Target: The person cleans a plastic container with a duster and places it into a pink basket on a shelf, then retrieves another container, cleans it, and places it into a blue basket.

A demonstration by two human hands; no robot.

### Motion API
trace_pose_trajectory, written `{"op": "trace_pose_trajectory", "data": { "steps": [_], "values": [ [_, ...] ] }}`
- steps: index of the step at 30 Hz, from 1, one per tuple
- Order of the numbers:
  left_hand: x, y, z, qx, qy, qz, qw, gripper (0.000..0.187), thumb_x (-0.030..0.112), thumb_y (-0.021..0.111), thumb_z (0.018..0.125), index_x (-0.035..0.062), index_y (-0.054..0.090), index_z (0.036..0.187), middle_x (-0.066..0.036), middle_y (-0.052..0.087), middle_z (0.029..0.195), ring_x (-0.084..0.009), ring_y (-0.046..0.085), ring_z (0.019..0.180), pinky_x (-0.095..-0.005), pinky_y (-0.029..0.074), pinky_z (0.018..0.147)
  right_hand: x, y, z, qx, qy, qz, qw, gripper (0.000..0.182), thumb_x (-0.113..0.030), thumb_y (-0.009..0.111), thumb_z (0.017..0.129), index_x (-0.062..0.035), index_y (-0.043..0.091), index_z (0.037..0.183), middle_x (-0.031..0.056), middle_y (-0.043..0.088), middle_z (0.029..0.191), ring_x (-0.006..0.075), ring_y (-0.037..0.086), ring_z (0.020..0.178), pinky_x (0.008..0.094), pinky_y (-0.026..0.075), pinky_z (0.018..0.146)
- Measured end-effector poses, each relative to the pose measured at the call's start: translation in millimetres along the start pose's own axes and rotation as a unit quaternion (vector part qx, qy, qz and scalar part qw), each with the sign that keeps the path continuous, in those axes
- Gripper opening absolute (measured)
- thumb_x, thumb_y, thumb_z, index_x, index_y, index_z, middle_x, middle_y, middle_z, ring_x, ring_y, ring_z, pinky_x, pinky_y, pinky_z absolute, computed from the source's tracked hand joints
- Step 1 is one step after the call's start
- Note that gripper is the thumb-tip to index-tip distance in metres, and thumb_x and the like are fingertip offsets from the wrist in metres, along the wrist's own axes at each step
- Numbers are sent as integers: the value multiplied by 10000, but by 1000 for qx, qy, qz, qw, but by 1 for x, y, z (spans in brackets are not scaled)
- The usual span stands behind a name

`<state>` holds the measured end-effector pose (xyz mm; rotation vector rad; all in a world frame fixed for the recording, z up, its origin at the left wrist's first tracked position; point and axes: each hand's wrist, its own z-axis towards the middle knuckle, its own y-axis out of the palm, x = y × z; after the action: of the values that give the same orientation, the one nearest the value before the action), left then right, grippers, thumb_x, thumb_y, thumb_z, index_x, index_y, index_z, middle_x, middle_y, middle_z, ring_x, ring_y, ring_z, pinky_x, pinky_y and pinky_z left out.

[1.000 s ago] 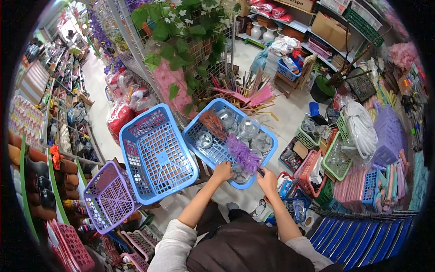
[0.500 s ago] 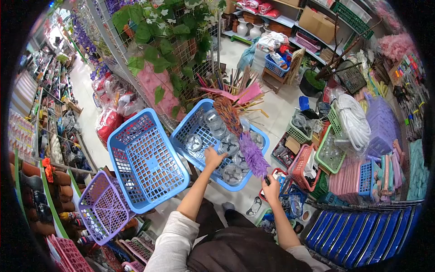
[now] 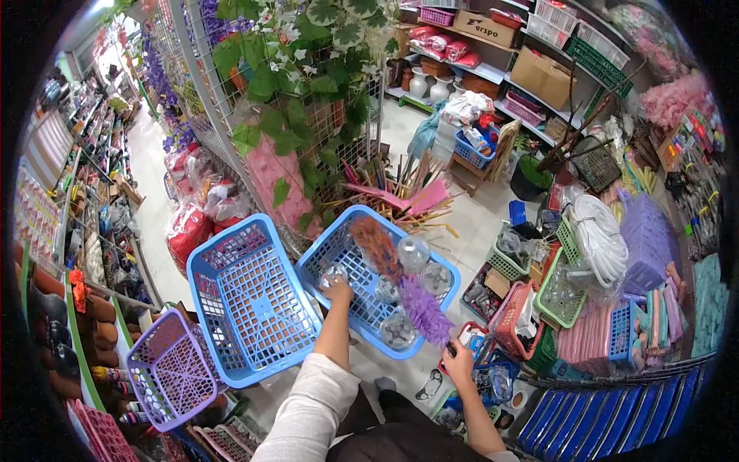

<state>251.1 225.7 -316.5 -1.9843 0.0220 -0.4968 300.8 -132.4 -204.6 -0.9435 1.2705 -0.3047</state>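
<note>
My right hand (image 3: pixel 459 362) grips the black handle of a feather duster (image 3: pixel 427 316). Its purple and orange-brown fluffy head reaches over a blue plastic basket (image 3: pixel 443 339), across the clear pieces inside. My left hand (image 3: pixel 336 289) is in the left end of that basket, its fingers closed around a clear round glass-like container (image 3: pixel 333 272); the fingertips are partly hidden. Several similar clear containers lie in the basket, among them one at the back (image 3: pixel 413 251) and one near the front (image 3: pixel 398 331). The duster's head covers some of them.
Left of it stands a second blue basket (image 3: pixel 258 296), then a purple basket (image 3: pixel 173 369). Behind are a wire rack with hanging leaves (image 3: pixel 269 77) and a bundle of sticks (image 3: pixel 416 192). Filled baskets (image 3: pixel 516 319) and blue packs (image 3: pixel 608 416) crowd the right.
My left hand has moved left within the basket onto a clear container. The duster stays in my right hand, its head now blurred. The view has tilted up, so things appear lower.
</note>
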Motion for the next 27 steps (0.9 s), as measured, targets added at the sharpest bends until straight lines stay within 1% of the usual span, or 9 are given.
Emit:
{"op": "trace_pose_trajectory", "data": {
  "steps": [8,10,12,16,20,22,24,26,27],
  "values": [
    [4,16,17,-53,13,179,982,304,208,436,890,144,580,1149,-166,407,1312,-379,393,1216,-582,354,932,-13,-7,-4,-52,-11,-70,996,240,-223,634,723,-59,656,897,165,643,756,335,629,717,389,492,639],
    [15,-7,-14,123,81,224,963,283,177,426,888,99,632,1066,-149,493,1204,-346,413,1201,-601,353,921,-13,-8,-4,-45,-38,-61,996,228,-213,635,719,-63,658,890,167,642,752,336,630,711,390,493,632],
    [18,-9,-11,178,78,185,963,279,222,476,864,61,635,1028,-139,518,1129,-347,440,1148,-559,354,943,-13,-10,-3,-43,-40,-51,997,229,-208,634,718,-63,653,894,169,641,751,337,630,707,389,492,626],
    [19,-12,-5,139,89,-211,964,300,300,543,847,21,631,917,-143,516,1050,-326,467,1045,-430,370,909,-11,-16,0,-26,-29,-24,999,239,-229,614,733,-99,639,932,187,635,759,361,621,725,421,492,656],
    [20,-33,-42,98,159,-565,803,285,326,575,850,43,597,849,-75,502,955,-196,471,938,-352,416,750,-14,-37,5,-18,-37,29,999,199,-162,590,744,-73,618,920,194,614,722,366,612,697,410,471,604],
    [28,-70,-82,-30,88,-782,617,189,254,566,843,101,587,954,-20,500,909,-172,464,922,-411,427,775,-23,-52,4,11,-66,43,997,176,-146,585,749,-57,607,899,191,603,698,362,607,666,408,451,569],
    [20,-83,-92,-63,126,-802,580,241,246,528,844,149,563,1062,0,545,985,-181,483,996,-490,436,816,-23,-66,2,26,-118,57,991,161,-136,583,750,-45,600,882,184,599,682,359,599,641,409,440,549],
    [27,-121,-131,-174,165,-873,424,304,294,480,857,127,556,1099,-31,558,1125,-219,492,1088,-513,432,874,-18,-74,-1,27,-154,67,985,152,-125,586,748,-39,598,874,183,592,671,361,589,622,408,439,541],
    [26,-128,-141,-187,198,-865,421,397,327,439,865,104,516,1184,-73,518,1247,-264,483,1151,-523,405,917,-17,-79,-5,24,-174,56,983,149,-120,588,746,-40,601,871,185,592,679,362,588,624,409,440,541]
  ]
}}
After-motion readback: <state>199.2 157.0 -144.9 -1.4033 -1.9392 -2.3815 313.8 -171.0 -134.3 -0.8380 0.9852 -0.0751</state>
